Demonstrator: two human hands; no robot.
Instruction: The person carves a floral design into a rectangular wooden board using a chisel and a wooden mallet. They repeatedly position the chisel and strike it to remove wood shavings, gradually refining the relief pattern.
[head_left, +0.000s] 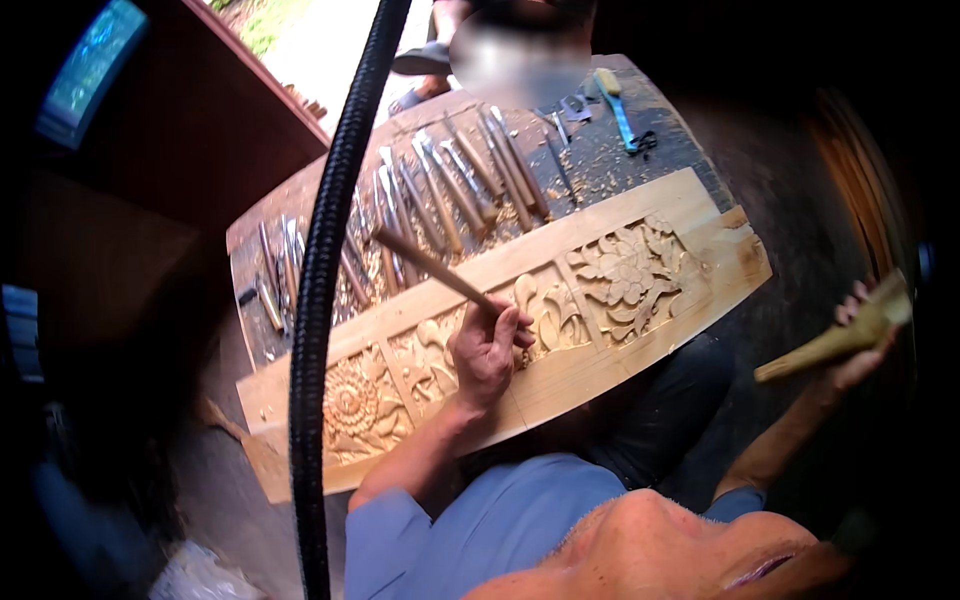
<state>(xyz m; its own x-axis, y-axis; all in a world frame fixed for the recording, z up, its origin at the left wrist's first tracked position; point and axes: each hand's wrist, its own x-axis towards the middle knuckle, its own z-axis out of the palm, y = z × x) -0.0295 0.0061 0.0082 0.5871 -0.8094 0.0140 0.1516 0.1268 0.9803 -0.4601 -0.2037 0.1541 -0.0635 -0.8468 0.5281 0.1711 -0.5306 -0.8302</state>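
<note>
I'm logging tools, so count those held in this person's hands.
2: a wooden-handled tool, its lower end hidden, in the left hand; a club-shaped wooden mallet in the right hand.

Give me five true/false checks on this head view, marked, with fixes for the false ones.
1. The left hand grips a wooden-handled tool. True.
2. The right hand is empty. False: it holds a wooden mallet, off to the right of the carved panel.
3. Several hand tools lie on the table beyond the carved panel. True.
4. The brush on the table has a red handle. False: its handle is blue.
5. Pale wood shavings are scattered on the table. True.
</note>
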